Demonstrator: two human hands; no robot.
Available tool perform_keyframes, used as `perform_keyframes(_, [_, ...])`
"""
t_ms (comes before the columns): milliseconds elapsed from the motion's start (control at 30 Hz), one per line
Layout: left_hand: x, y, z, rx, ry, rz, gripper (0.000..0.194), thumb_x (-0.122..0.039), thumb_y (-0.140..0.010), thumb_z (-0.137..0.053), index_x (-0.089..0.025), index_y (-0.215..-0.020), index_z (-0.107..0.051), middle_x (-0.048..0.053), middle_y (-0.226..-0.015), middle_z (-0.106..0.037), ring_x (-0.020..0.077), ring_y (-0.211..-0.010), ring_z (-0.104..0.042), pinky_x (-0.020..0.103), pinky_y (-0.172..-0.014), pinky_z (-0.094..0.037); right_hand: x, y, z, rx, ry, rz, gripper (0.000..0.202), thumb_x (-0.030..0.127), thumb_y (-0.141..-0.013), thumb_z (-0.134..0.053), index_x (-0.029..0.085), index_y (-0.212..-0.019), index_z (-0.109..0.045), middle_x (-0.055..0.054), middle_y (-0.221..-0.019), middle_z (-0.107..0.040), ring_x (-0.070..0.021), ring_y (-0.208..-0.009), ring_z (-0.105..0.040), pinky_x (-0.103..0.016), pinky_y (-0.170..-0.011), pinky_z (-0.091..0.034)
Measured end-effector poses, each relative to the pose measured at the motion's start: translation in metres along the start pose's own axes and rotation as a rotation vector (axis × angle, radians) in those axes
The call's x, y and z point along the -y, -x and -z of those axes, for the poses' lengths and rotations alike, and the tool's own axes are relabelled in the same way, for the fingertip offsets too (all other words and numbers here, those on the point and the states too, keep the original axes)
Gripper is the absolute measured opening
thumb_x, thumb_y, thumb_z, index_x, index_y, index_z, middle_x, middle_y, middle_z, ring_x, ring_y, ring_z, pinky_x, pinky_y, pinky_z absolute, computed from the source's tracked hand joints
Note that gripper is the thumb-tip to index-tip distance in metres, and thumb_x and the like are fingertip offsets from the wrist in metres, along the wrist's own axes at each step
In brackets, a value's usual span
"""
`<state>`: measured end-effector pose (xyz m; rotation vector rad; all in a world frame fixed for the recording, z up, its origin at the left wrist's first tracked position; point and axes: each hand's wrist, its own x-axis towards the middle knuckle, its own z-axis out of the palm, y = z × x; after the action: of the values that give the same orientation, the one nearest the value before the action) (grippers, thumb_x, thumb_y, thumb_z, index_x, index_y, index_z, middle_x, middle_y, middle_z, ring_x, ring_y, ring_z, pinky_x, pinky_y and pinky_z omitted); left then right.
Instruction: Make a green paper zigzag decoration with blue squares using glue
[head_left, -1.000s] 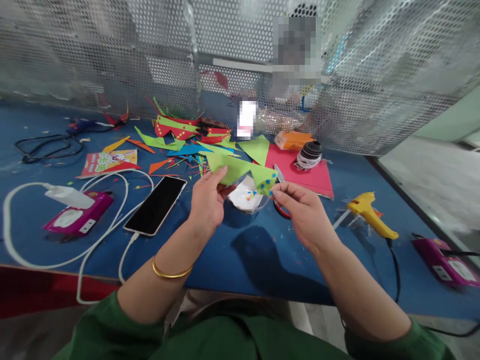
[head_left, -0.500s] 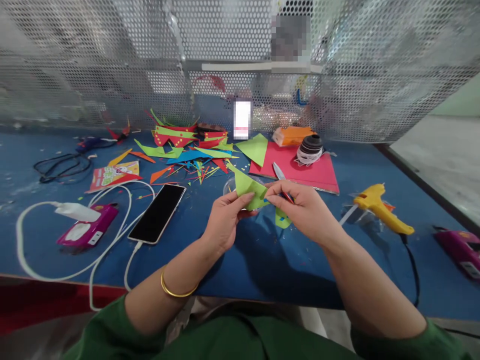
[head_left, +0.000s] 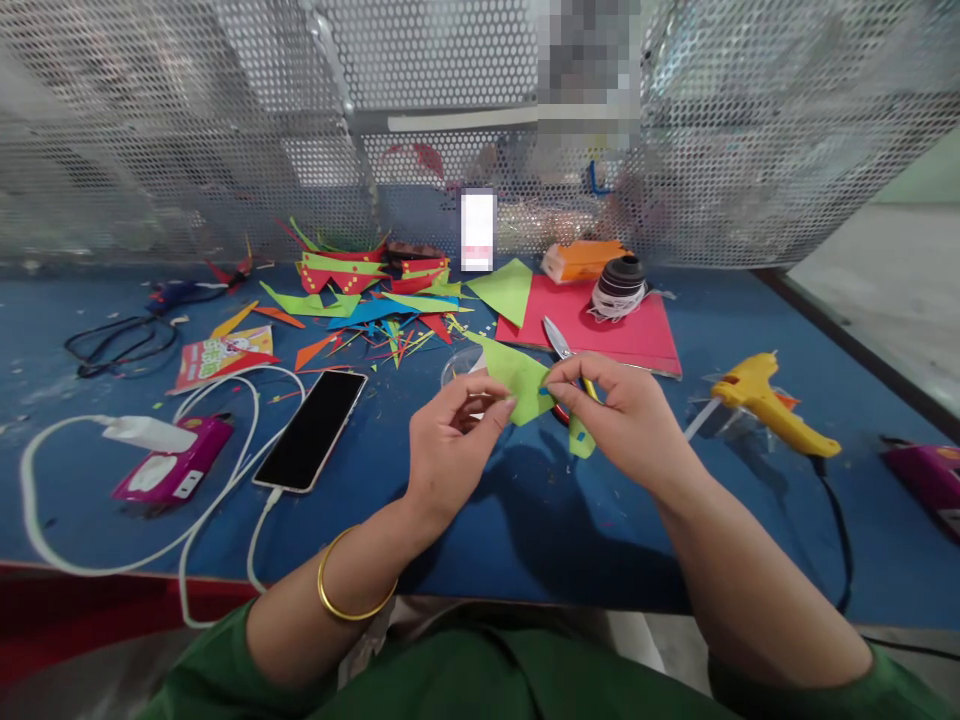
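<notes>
My blue table point(head_left: 465, 520) is crowded. At my left lies a black phone point(head_left: 311, 430), face up, on a white cable point(head_left: 97, 560) that loops past a magenta box point(head_left: 161, 472). Beyond it sit a printed card point(head_left: 225, 352) and a coil of black cord point(head_left: 116, 345). Coloured paper scraps point(head_left: 375, 305) are heaped towards the mesh wall. A red sheet point(head_left: 622, 330) carries a dark spool point(head_left: 619, 285), with scissors point(head_left: 559, 345) at its near edge and an orange box point(head_left: 581, 258) behind. At my right lie a yellow glue gun point(head_left: 772, 410) and another magenta box point(head_left: 930, 478).
</notes>
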<state>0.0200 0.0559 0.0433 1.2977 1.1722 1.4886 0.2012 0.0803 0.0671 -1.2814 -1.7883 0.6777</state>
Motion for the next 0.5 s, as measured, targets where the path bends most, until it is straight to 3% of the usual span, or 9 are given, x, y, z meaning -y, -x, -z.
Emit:
perform_keyframes(133, [0.002, -0.003, -0.002, 0.099, 0.027, 0.156, 0.008, -0.027, -0.074, -0.081, -0.020, -0.076, -0.080, 0.001, -0.070, -0.073, 0.0111, -0.061, -0.064, 0.020, -0.055, -0.051, 0.000, 0.002, -0.003, -0.016, -0.010, 0.000, 0.012, 0.029, -0.086, -0.061, 0.022, -0.078, -0.067, -0.003, -0.082, -0.072, -0.0190, -0.081, -0.065, -0.035, -0.078, -0.048])
perform_keyframes(233, [0.003, -0.006, -0.004, 0.118, 0.128, 0.278, 0.010, -0.028, -0.072, -0.083, -0.021, -0.080, -0.082, 0.003, -0.072, -0.077, 0.0146, -0.068, -0.069, 0.021, -0.056, -0.052, 0.002, 0.004, -0.008, -0.061, -0.080, 0.020, 0.011, 0.026, -0.085, -0.062, 0.022, -0.078, -0.069, -0.006, -0.101, -0.075, -0.0211, -0.095, -0.069, -0.037, -0.087, -0.051])
perform_keyframes(333, [0.004, -0.006, -0.004, 0.104, 0.197, 0.307, 0.010, -0.027, -0.071, -0.085, -0.021, -0.078, -0.083, 0.003, -0.072, -0.078, 0.0141, -0.069, -0.070, 0.019, -0.056, -0.052, 0.004, 0.008, -0.014, -0.126, -0.161, 0.024, 0.010, 0.026, -0.084, -0.066, 0.022, -0.077, -0.072, -0.007, -0.115, -0.075, -0.0232, -0.108, -0.069, -0.041, -0.097, -0.051])
perform_keyframes(500, [0.006, -0.006, -0.005, 0.088, 0.259, 0.304, 0.012, -0.029, -0.067, -0.088, -0.021, -0.075, -0.083, 0.003, -0.071, -0.077, 0.0116, -0.065, -0.067, 0.018, -0.056, -0.051, 0.006, 0.013, -0.024, -0.190, -0.200, 0.020, 0.006, 0.025, -0.082, -0.070, 0.024, -0.079, -0.076, -0.006, -0.116, -0.075, -0.0242, -0.116, -0.067, -0.043, -0.103, -0.050])
